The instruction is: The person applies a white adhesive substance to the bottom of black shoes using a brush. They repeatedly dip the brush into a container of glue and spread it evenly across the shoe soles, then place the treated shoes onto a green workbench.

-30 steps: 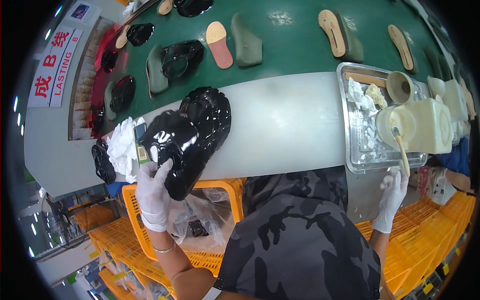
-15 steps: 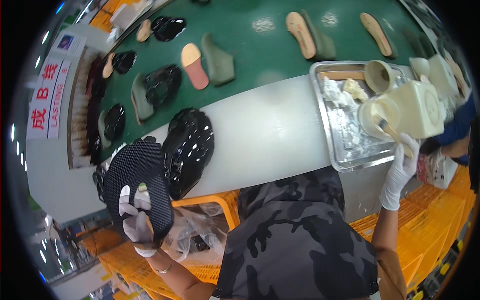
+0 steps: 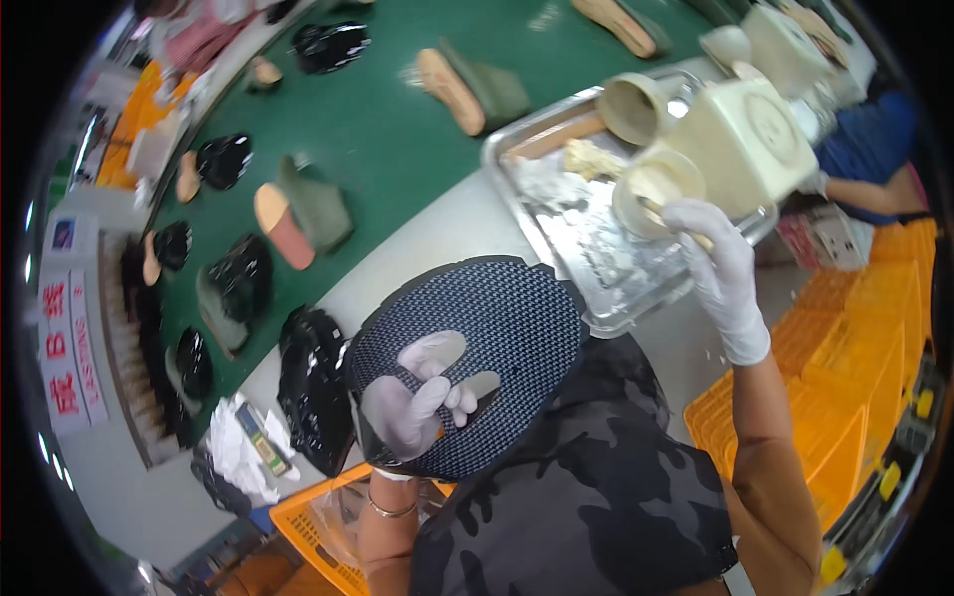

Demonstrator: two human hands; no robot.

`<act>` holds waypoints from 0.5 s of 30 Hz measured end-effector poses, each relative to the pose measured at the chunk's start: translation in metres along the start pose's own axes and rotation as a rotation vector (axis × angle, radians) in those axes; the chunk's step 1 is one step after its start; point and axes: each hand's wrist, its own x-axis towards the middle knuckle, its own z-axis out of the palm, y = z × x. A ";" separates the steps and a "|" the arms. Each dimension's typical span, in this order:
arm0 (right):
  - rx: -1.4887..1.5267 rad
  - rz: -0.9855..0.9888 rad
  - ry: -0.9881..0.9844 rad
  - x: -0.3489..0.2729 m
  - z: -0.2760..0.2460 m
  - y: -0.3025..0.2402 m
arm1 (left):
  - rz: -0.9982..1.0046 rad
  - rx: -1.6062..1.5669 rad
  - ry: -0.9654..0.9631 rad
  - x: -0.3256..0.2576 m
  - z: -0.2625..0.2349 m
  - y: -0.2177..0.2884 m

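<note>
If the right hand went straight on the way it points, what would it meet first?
Probably the round cream tub, which lies just ahead of the right hand; this single view leaves the depth between them unclear.

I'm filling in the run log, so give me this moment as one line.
left hand: holding black textured piece | right hand: holding brush at cup | cup: in tray

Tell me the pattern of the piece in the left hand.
The piece: fine, dark, mesh-like pattern; head view.
</note>
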 end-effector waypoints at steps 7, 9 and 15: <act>0.296 0.286 0.192 -0.006 -0.019 0.005 | -0.216 -0.008 -0.239 0.044 0.036 0.003; 0.316 0.294 0.196 -0.010 -0.029 0.009 | -0.298 -0.020 -0.296 0.056 0.049 0.004; 0.536 0.074 0.204 0.013 -0.033 -0.002 | -0.426 -0.076 -0.348 0.076 0.072 -0.003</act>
